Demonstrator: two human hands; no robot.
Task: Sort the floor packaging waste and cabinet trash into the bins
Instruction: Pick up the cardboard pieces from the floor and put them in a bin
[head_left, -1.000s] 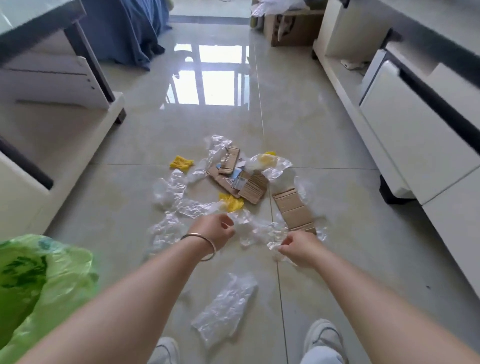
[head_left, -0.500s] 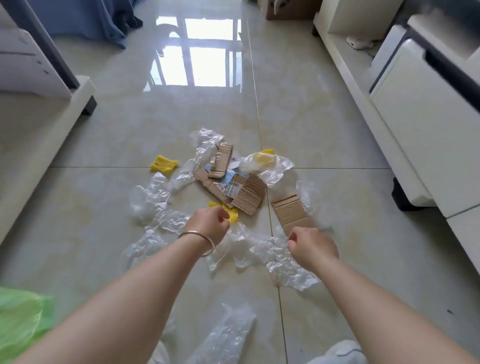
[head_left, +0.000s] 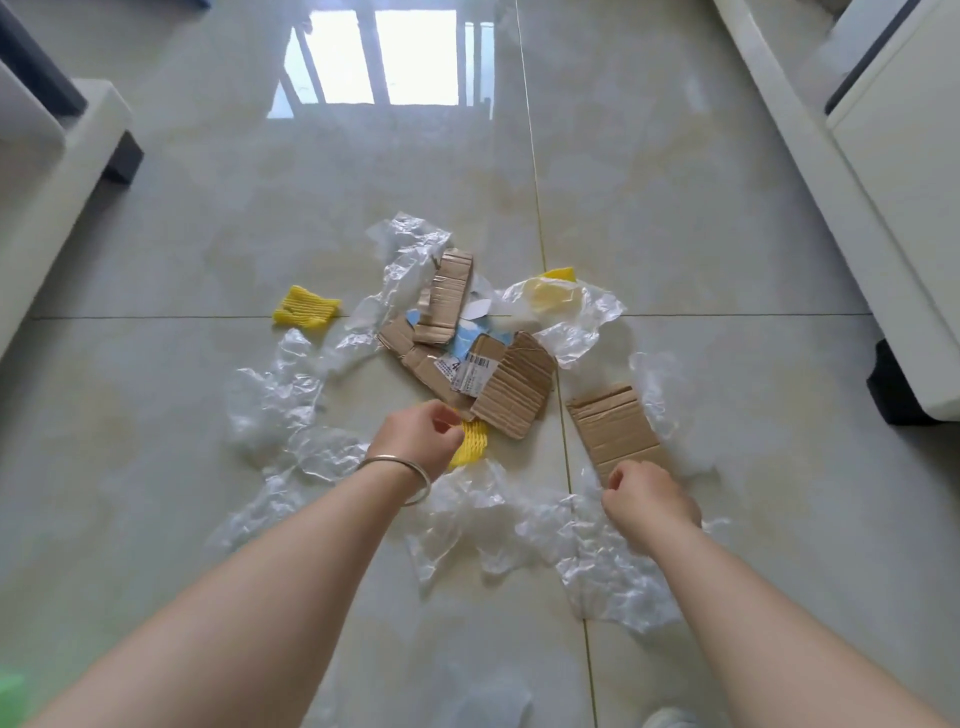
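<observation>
Waste pile (head_left: 467, 353) mid-floor; cabinets (head_left: 883, 218) flanking

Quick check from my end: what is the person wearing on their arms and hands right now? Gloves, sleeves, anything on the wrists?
No gloves and no sleeves in view: both forearms are bare down to the hands. The left hand has a thin, plain silver-coloured metal bangle round its wrist. The right hand and its wrist carry nothing: no watch, band or ring is visible.
</observation>
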